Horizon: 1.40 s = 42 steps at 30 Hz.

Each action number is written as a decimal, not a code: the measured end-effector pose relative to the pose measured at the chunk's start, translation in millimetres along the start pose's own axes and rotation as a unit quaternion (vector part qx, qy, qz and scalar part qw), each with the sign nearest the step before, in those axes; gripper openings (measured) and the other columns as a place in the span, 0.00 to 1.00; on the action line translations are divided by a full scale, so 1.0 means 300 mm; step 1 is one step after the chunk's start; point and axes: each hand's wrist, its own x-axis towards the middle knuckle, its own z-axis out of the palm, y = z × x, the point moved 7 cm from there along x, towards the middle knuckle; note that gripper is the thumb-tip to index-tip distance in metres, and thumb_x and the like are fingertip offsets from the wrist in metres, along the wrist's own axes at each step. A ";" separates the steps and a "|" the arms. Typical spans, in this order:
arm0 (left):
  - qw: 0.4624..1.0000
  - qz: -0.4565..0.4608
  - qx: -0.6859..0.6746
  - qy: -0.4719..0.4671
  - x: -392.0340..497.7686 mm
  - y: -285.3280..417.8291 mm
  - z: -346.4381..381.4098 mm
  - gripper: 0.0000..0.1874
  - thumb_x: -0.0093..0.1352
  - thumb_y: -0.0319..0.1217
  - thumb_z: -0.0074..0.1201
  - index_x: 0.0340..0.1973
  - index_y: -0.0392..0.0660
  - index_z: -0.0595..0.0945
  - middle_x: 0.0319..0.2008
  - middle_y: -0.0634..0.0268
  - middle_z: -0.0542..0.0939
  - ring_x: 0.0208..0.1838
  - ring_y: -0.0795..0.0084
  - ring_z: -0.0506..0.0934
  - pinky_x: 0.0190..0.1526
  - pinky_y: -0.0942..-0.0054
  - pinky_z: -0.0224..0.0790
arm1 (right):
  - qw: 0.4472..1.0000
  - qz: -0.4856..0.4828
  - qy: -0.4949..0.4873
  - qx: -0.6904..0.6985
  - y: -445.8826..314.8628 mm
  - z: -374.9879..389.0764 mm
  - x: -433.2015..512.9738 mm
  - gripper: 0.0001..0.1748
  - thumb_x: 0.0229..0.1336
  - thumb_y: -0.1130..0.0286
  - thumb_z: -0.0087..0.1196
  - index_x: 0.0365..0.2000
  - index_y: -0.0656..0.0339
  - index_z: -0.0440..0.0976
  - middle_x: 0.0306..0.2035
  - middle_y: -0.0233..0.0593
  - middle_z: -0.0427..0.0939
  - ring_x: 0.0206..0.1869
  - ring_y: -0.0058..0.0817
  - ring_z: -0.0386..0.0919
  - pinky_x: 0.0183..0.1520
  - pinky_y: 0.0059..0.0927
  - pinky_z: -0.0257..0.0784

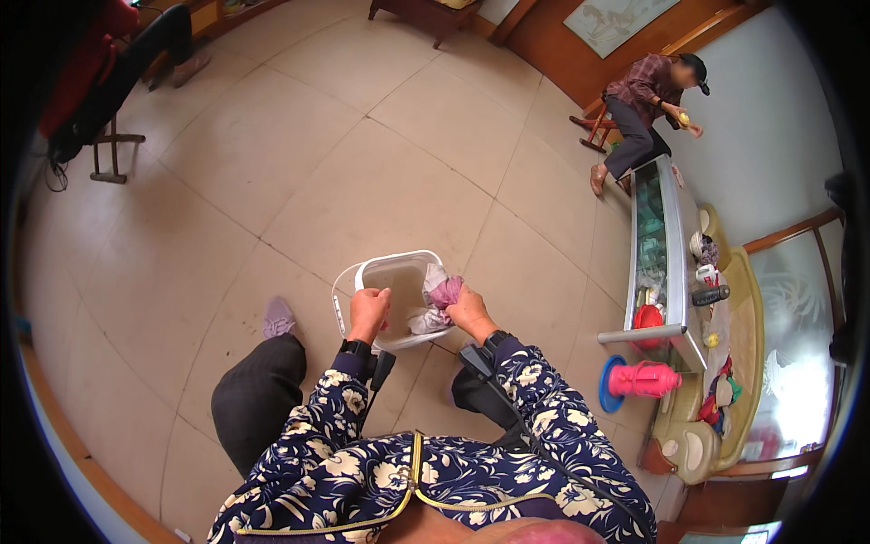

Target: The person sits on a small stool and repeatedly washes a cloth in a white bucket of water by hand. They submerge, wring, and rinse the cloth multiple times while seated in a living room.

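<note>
A white plastic bucket (398,261) stands on the floor between my feet, with cloudy water (399,277) in it. My right hand (469,311) grips a wet pink and white cloth (443,290) at the bucket's right side; part of the cloth hangs down inside. Over the left part of the bucket is my left hand (370,314), its fingers curled closed, and no cloth shows in it. The bucket's handle (338,309) lies out to the left.
A glass-sided cabinet (673,251) stands at right, beside a pink thermos (642,379) on a blue round base. Behind the cabinet is a sofa (744,353). One person (639,102) sits on a stool at upper right, another (109,81) at upper left.
</note>
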 end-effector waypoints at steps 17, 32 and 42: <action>0.987 0.034 -0.085 0.136 0.081 -0.062 -0.021 0.39 0.76 0.56 0.42 0.09 0.40 0.75 0.06 0.64 0.69 0.05 0.68 0.68 0.11 0.68 0.61 | 0.991 -0.113 -0.032 0.069 -0.325 0.111 0.091 0.35 0.47 0.73 0.54 0.59 0.61 0.61 0.42 0.67 0.78 0.47 0.62 0.77 0.51 0.53 0.72; 0.980 0.043 0.143 0.128 0.060 -0.028 0.013 0.33 0.74 0.56 0.42 0.23 0.41 0.84 0.21 0.47 0.80 0.29 0.43 0.79 0.33 0.50 0.70 | 0.976 -0.081 -0.204 0.009 -0.123 0.383 0.180 0.22 0.57 0.76 0.54 0.53 0.60 0.68 0.45 0.69 0.76 0.52 0.57 0.77 0.54 0.46 0.75; 0.986 0.029 0.110 0.124 -0.012 0.038 0.019 0.33 0.75 0.52 0.46 0.15 0.40 0.78 0.09 0.65 0.73 0.10 0.71 0.74 0.16 0.70 0.67 | 0.959 -0.054 -0.270 0.069 -0.070 0.422 0.142 0.22 0.57 0.73 0.57 0.53 0.60 0.72 0.49 0.56 0.80 0.53 0.53 0.78 0.56 0.45 0.74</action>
